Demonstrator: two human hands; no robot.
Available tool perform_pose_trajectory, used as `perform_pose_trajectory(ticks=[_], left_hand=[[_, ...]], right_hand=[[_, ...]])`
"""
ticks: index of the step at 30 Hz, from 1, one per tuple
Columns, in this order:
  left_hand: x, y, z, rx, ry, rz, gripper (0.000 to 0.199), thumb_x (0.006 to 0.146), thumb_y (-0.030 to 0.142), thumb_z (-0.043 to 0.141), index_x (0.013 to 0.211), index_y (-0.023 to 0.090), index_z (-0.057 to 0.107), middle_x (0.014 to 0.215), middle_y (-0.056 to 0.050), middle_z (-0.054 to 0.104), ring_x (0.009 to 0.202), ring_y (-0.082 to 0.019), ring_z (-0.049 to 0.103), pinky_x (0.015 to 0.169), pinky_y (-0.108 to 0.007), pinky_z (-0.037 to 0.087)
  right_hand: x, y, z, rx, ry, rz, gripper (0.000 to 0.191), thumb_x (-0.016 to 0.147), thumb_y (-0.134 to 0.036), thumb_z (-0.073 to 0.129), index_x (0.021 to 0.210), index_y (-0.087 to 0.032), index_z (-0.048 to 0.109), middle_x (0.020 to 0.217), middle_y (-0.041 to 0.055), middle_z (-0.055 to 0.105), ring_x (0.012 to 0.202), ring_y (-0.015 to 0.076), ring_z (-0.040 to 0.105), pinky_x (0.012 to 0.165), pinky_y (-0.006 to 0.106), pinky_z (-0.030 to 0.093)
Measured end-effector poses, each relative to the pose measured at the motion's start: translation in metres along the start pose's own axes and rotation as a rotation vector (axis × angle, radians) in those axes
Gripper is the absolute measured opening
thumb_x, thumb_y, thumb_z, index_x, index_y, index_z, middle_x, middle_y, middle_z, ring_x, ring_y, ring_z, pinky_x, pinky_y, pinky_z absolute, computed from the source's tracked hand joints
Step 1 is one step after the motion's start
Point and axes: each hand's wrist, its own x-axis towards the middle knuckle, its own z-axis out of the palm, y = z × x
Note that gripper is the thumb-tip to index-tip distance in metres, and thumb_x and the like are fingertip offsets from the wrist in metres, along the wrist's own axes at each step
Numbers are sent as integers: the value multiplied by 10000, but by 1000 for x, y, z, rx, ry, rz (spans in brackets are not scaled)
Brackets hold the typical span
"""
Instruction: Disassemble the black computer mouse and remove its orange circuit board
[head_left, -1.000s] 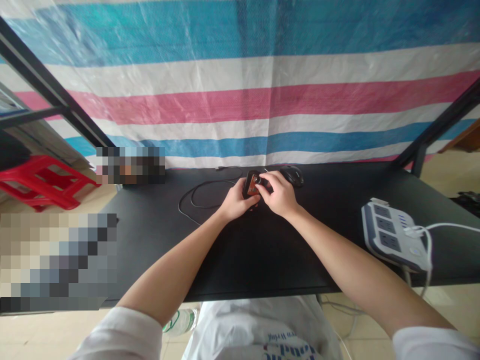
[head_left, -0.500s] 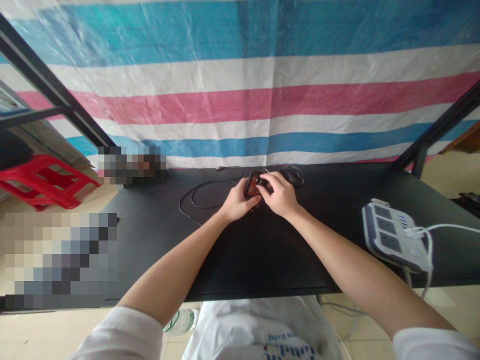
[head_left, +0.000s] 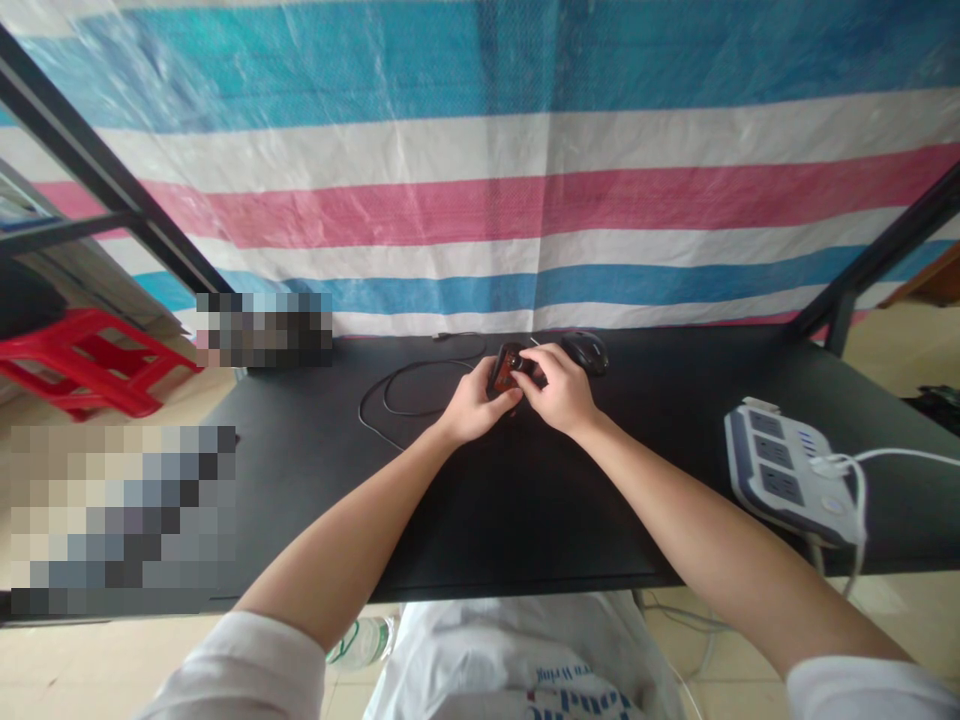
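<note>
My left hand is closed around the side of a small black housing with a reddish-brown face, which looks like an opened mouse base with a circuit board. The housing is tilted up over the middle of the table. My right hand pinches a small dark round part at the housing's upper right, between thumb and fingertips. The fingers partly hide this part, so its kind is not clear. Just behind my right hand rests a glossy black mouse cover.
A black cable lies coiled to the left on the black table. A white power strip with white cords sits at the right. Behind hangs a striped sheet. A red stool stands on the left; a bottle is below.
Both hands stay nearly in place on the housing. The fingers of my right hand have shifted only very slightly at the small dark part.
</note>
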Motion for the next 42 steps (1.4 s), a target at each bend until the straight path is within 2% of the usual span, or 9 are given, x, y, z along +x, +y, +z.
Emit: perform_pose_trajectory(ticks=[19,28,33,38,42], left_hand=[[1,-2,1,22,12,-37,391,788,463,631,1026,156,592,861,-30,665,794,-189,612,738,-307,472],[1,-3,0,-64,4,-79,426,769,484,657,1034,154,608,840,-19,660,772,-181,596,724,-300,457],[2,-3,1,-146,12,-102,406,765,490,681,976,148,622,829,-19,648,773,-173,597,733,-296,467],[3,4,4,-301,39,-190,368,717,473,694,870,151,601,754,-18,650,698,-172,625,649,-285,496],[4,9,8,-332,83,-225,345,701,470,692,811,167,570,672,-5,632,618,-167,623,580,-279,498]], right_hand=[[-1,2,2,7,-3,7,157,909,-264,569,1045,-201,616,966,85,679,861,205,679,724,317,578],[-1,1,1,-9,-27,24,161,906,-266,566,1043,-207,627,959,80,678,831,200,675,716,320,579],[-2,1,1,-18,-2,-24,173,909,-255,563,1053,-190,633,967,87,681,847,199,675,734,313,577],[-2,0,2,-46,5,-40,171,900,-264,593,1043,-184,645,969,88,688,838,195,675,733,303,574],[-2,-1,2,-45,-36,-2,174,903,-249,575,1053,-198,647,976,87,690,845,199,676,733,310,574]])
